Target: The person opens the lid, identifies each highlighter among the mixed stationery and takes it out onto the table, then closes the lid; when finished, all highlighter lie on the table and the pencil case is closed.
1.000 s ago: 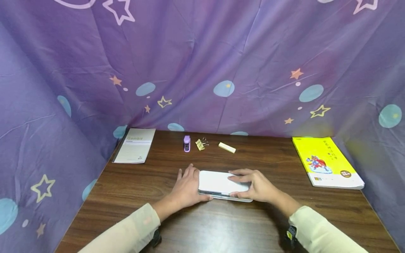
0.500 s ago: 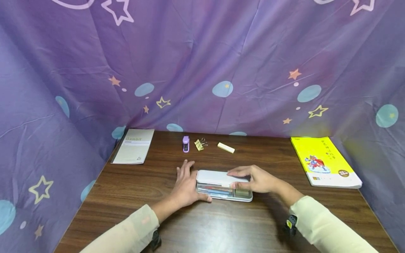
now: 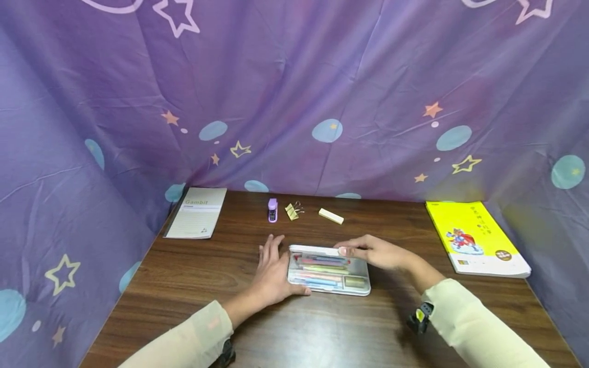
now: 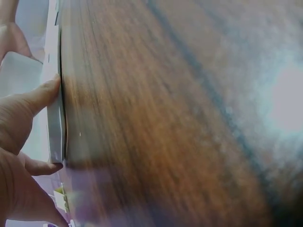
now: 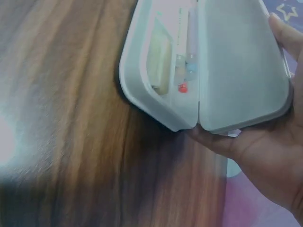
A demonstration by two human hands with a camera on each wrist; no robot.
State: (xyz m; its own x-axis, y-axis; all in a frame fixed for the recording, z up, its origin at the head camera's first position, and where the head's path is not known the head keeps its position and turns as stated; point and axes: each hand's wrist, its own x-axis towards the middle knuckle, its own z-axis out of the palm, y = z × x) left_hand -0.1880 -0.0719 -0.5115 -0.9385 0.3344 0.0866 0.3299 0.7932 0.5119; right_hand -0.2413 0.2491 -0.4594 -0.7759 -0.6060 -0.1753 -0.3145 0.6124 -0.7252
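Step, likely: opening the pencil case (image 3: 330, 292), on the table (image 3: 299, 337) before you | your left hand (image 3: 273, 276) spread beside it, grasping nothing | your right hand (image 3: 378, 252) pinches the raised lid (image 5: 246, 61), exact tilt unclear | next probably calls for easing the lid fully back.

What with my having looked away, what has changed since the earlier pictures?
The right hand has swung the lid up and back, away from the person, exposing the pens; it still holds it. The left hand stays against the pencil case. Stapler, notebook and yellow book: unmoved.
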